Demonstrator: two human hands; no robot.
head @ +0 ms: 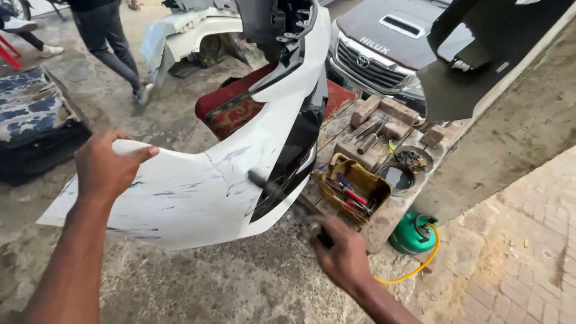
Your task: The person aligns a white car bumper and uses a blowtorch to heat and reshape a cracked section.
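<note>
Steadying the white bumper (pixel 198 180) with your left hand (pixel 108 168), fingers pressed flat on its upper edge — not clamped around it. Your right hand (pixel 342 255) is closed on a dark tool (pixel 282 198) whose tip meets the bumper's scuffed, cracked face near its black trim. Judged step: working the damaged patch. Next stroke likely needs firm bracing and a steady tip. The tool tray (pixel 351 189) sits just right of the bumper.
</note>
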